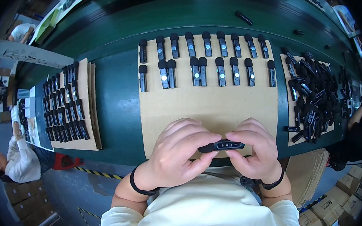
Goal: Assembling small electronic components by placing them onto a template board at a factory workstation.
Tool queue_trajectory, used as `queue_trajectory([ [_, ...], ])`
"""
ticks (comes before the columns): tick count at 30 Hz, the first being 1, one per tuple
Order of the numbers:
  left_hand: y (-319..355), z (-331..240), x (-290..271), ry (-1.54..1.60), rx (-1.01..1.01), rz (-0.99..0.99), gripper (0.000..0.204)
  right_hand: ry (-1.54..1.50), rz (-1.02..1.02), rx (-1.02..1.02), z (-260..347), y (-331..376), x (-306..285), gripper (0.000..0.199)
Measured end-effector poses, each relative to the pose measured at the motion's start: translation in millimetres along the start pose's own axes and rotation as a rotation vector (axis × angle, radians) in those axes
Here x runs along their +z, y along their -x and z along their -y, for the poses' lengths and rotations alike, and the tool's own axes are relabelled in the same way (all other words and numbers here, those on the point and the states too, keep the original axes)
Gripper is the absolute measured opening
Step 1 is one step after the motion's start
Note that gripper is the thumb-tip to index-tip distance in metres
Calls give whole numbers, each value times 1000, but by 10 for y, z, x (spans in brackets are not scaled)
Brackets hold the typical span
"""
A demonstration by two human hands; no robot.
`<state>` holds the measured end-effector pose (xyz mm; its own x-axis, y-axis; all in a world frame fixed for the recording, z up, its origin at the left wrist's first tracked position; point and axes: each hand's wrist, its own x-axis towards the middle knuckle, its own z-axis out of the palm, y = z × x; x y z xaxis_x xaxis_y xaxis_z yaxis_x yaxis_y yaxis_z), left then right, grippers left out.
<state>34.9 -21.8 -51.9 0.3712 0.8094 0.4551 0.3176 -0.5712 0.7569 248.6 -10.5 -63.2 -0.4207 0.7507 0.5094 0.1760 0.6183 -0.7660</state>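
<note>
Between my two hands, above the near part of a cardboard sheet (176, 109), a small black wireless microphone (230, 145) lies sideways. Its dark foam tip points left, and small marks show along its narrow face. My left hand (180, 149) pinches the foam end between thumb and fingers. The opposite end is pinched by my right hand (255, 147). On the sheet stand two rows of similar microphones (207, 46), foam ends away from me; several show a lit round spot. Gaps separate some in the nearer row (221, 73).
A jumbled pile of microphones (315, 97) covers another cardboard sheet at right. On the left, neat rows of microphones (62, 108) lie on stacked cardboard. Single microphones (244, 18) rest on the green bench (116, 88) beyond. A co-worker (23, 159) sits far left; cartons (331, 205) stand lower right.
</note>
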Motion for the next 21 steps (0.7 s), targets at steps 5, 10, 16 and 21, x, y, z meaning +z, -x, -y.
queue_trajectory([
  [5,5,97,-66,3,-8,8,28,4,21,11,-47,-55,70,33],
  [10,6,167,-120,74,-77,17,28,-48,21,49,-86,-97,127,32],
  [16,-5,228,-75,166,-160,49,26,-148,43,83,-55,-146,130,33],
  [21,-20,220,-61,86,-71,18,27,-110,207,58,-32,-199,61,34],
])
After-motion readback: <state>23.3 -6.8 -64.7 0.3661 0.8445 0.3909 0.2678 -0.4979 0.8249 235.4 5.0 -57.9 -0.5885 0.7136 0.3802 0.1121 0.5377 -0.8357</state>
